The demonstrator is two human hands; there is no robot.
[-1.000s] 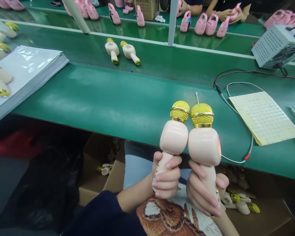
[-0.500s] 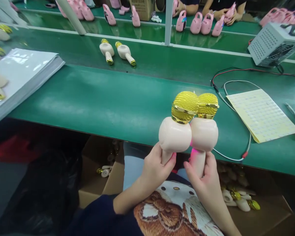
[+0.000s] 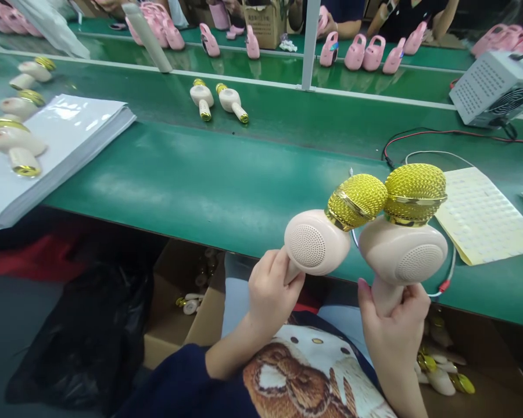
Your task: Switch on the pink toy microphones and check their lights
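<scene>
My left hand [image 3: 272,296] is closed around the handle of a pink microphone [image 3: 316,242], my right hand [image 3: 394,328] around a second microphone [image 3: 403,252]. Both tilt above the green bench [image 3: 200,174], turning their speaker meshes [image 3: 307,245] toward me, gold heads [image 3: 356,200] just beside each other, near the sticker sheet [image 3: 483,215].

White sheet stack [image 3: 65,154] blocking the counter [image 3: 165,186] at left, wire loop [image 3: 436,152] and sticker sheet [image 3: 483,217] crowding the right, mid-counter green stretching open beyond the hands [image 3: 272,293]
</scene>
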